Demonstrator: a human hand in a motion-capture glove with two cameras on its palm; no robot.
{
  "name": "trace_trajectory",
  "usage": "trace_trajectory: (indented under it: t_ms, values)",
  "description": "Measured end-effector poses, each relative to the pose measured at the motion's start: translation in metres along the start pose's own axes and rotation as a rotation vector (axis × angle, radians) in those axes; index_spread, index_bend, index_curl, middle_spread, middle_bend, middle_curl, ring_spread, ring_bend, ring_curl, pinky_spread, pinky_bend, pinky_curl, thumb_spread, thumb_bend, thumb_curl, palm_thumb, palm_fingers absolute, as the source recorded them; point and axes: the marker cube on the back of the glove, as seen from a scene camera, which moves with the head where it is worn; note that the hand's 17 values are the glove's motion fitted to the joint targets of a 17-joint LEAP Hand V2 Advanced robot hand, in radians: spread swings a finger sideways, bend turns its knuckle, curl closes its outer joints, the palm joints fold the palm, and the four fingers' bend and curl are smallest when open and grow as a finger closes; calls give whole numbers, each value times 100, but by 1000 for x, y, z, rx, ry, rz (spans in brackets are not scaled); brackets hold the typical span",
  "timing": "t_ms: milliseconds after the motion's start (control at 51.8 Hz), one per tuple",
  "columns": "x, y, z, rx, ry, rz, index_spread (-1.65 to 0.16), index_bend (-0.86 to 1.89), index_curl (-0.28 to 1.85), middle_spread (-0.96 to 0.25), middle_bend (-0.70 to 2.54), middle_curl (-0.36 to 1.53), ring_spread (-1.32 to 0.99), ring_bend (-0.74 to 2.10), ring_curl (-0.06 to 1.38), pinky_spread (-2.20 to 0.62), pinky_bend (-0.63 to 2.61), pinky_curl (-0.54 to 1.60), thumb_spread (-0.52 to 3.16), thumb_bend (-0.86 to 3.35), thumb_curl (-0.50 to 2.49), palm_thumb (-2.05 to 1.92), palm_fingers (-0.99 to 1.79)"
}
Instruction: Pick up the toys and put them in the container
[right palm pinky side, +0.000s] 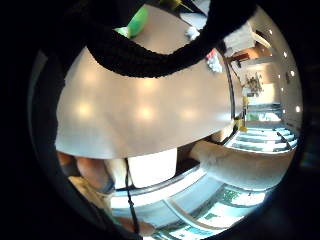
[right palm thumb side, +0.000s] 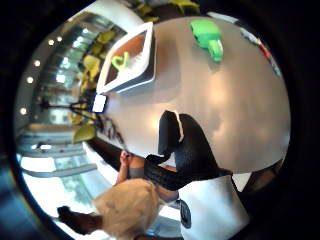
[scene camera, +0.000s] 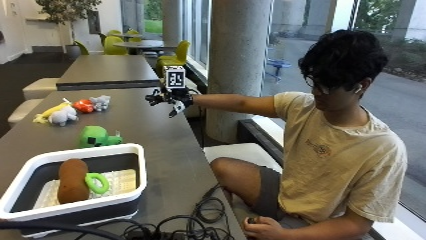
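My gloved right hand (scene camera: 169, 98) hovers above the grey table (scene camera: 153, 140) at arm's length, fingers spread and holding nothing. Left of it lies a cluster of small toys: a grey plush (scene camera: 101, 102), a red toy (scene camera: 83, 105), a pale grey plush (scene camera: 63, 116) and a yellow toy (scene camera: 48, 113). A green toy (scene camera: 98, 136) sits nearer the container (scene camera: 130, 197), a white tub with a brown plush (scene camera: 70, 181) and a green ring (scene camera: 98, 183) inside. The thumb side palm view shows the container (right palm thumb side: 145, 70) and green toy (right palm thumb side: 207, 34) on the table below. The green toy (right palm pinky side: 136, 22) also shows in the little finger side view.
Black cables (scene camera: 193, 220) lie coiled at the table's near edge beside the container. The person sits on a bench (scene camera: 233, 150) along the table's right side. A concrete column (scene camera: 238, 55) stands behind the hand. A second table (scene camera: 106, 70) lies farther back.
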Motion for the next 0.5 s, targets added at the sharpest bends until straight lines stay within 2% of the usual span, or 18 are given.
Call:
trace_trajectory:
  t_ms: [58,116,212,289,405,502]
  values:
    - [9,4,-1,-11,42,35,-16,16,5,-2,9,2,-2,17,2,1,65,16,61,8,4,10,-2]
    - [24,5,-3,-17,122,1,-20,18,8,-2,11,3,-2,18,3,1,71,20,81,8,6,10,-5]
    - [22,6,-1,-7,90,24,-24,18,12,-3,12,6,-2,20,6,2,76,23,104,8,9,10,-8]
    - [14,6,2,10,25,85,-26,18,15,-3,13,7,-3,20,8,2,78,25,115,7,11,9,-9]
    - [17,3,1,-3,84,-20,-27,17,19,-3,13,10,-3,21,10,2,79,27,125,5,15,8,-11]
    - [5,3,2,-8,54,52,-28,17,21,-3,13,11,-3,20,12,2,80,28,131,4,17,8,-11]
